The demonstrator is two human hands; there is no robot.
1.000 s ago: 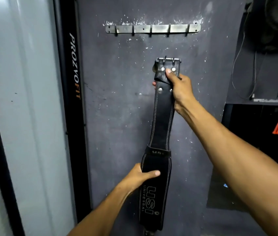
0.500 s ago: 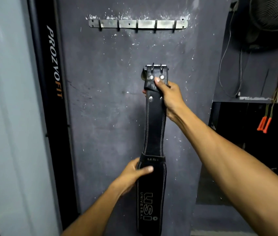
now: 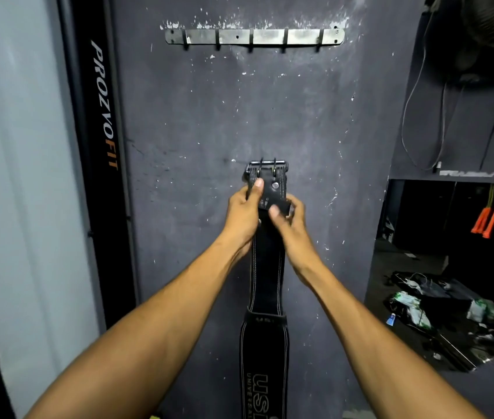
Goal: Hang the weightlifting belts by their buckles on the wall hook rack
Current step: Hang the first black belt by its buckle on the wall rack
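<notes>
A black leather weightlifting belt (image 3: 266, 276) hangs straight down in front of the dark wall, its metal buckle (image 3: 265, 166) at the top end. My left hand (image 3: 244, 214) grips the belt's left edge just under the buckle, thumb on the leather. My right hand (image 3: 289, 220) pinches the loose leather flap on the right side. The wide padded lower part with white lettering (image 3: 262, 391) runs out of the bottom of the frame. The metal hook rack (image 3: 254, 36) is fixed to the wall well above the buckle, and all its hooks are bare.
A black upright post with lettering (image 3: 105, 116) stands left of the wall panel, beside a pale wall. At right are a fan (image 3: 493, 28) with dangling cables, orange-handled cords (image 3: 485, 220), and a dark recess holding clutter (image 3: 439, 309) on the floor.
My left hand left the belt's padded lower part and rose to grip just under the buckle. The buckle now sits lower relative to the rack, and the right hand has shifted to the flap.
</notes>
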